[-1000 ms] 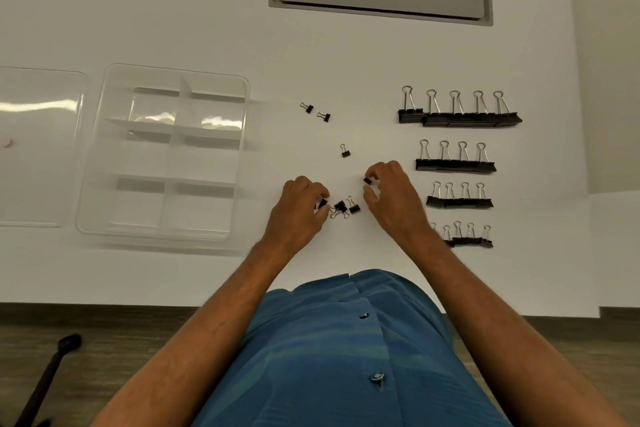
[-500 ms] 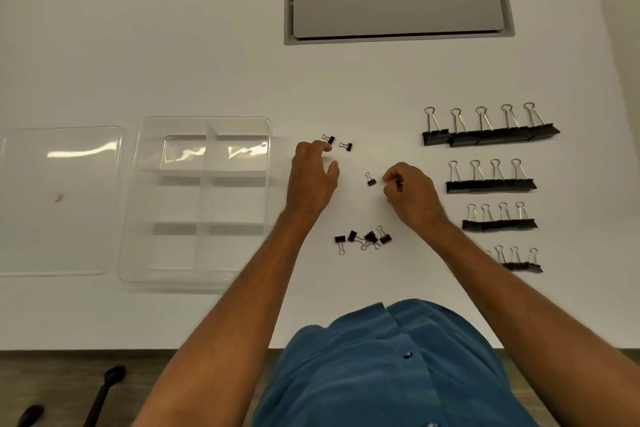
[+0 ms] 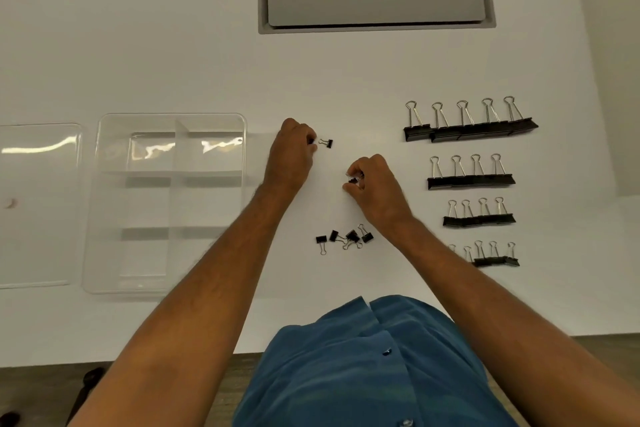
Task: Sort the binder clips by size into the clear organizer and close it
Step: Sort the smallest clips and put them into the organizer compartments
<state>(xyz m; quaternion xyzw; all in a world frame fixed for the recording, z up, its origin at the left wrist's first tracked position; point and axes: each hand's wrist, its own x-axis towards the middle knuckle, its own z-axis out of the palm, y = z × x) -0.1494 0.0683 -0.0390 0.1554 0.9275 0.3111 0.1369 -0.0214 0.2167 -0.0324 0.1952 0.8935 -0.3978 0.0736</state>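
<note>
Rows (image 3: 470, 130): five, four, four, roughly five; loose pile (image 3: 344, 238) four.

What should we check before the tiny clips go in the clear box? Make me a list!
1. Organizer open, lid off beside it: ok.
2. Compartments free of clips: ok, none visible.
3. Right hand holds tiny clips: ok, it pinches at least one; the count cannot be told.
4. Left hand holds a clip: cannot tell, its fingertips hide it.
5. Stray tiny clip gathered: not ok, it lies beside the left hand.
6. Small pile gathered: not ok, it lies on the desk.
</note>
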